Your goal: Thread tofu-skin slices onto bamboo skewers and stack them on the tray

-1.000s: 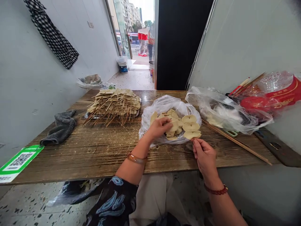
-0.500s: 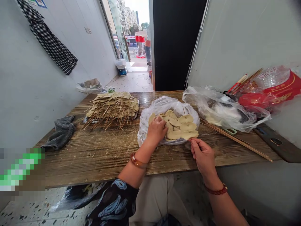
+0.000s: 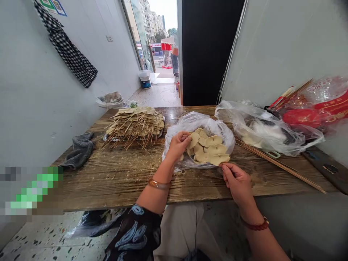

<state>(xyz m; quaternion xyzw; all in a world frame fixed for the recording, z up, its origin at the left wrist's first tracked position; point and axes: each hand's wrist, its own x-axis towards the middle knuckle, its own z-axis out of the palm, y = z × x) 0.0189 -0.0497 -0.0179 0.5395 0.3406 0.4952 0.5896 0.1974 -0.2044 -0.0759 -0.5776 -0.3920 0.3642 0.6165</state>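
Between the thumb and fingers of my left hand (image 3: 178, 145) is a pale yellow flat slice (image 3: 194, 139), raised at the left of the pile. My right hand (image 3: 237, 181) pinches the near end of a skewer of slices (image 3: 217, 149); the slices overlap in a row and hide most of the stick. Both hands are over the near side of an open clear plastic bag (image 3: 174, 130), which holds more loose slices (image 3: 200, 156). To the left, finished-looking skewers of the same slices (image 3: 136, 123) lie stacked on a tray, sticks pointing towards me.
A grey cloth (image 3: 80, 150) lies at the left of the wooden table (image 3: 130, 181). On the right are bare bamboo skewers (image 3: 285, 167), another plastic bag (image 3: 266, 130), red packaging (image 3: 304, 117) and a dark board (image 3: 326, 168). A doorway opens beyond the table.
My left hand has come up from the loose slices with one slice pinched in its fingers. My right hand keeps its hold at the skewer's end. The view has shifted slightly.
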